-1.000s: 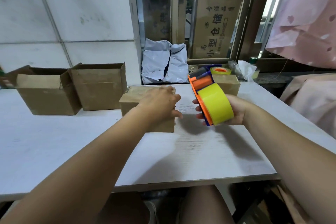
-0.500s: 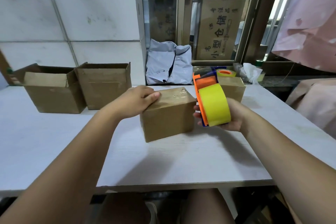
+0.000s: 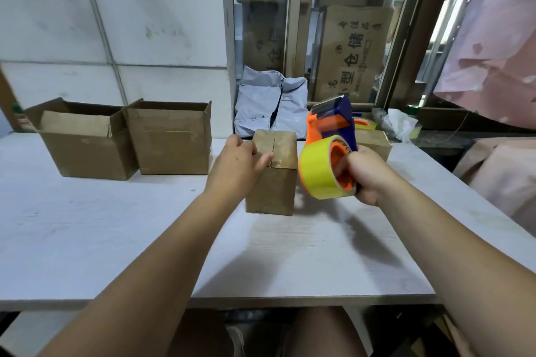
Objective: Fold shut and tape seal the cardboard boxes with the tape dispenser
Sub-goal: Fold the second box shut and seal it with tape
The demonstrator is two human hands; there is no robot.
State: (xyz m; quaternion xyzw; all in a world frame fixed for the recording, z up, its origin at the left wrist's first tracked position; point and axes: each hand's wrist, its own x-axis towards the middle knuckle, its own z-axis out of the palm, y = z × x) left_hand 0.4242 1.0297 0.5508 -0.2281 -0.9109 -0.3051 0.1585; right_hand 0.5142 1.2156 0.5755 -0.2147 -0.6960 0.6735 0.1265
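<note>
Head view: a small brown cardboard box stands mid-bench, its top flaps folded shut and meeting in a centre seam; a glossy strip shows over the near end of the seam. The left hand grips its upper left edge, fingers curled over the side and thumb lying on the top. Just right of the box, off the bench, the right hand clenches the handle of the dispenser, an orange and blue plastic frame that carries a fat roll of yellow tape on an orange core.

At the far left stand two open boxes, side by side and touching, with their flaps upright. Their insides are dark and I cannot tell what they hold. A sealed box sits behind the dispenser. The bench top is white, matt and faintly grained. A crumpled grey plastic bag leans at the back edge.
</note>
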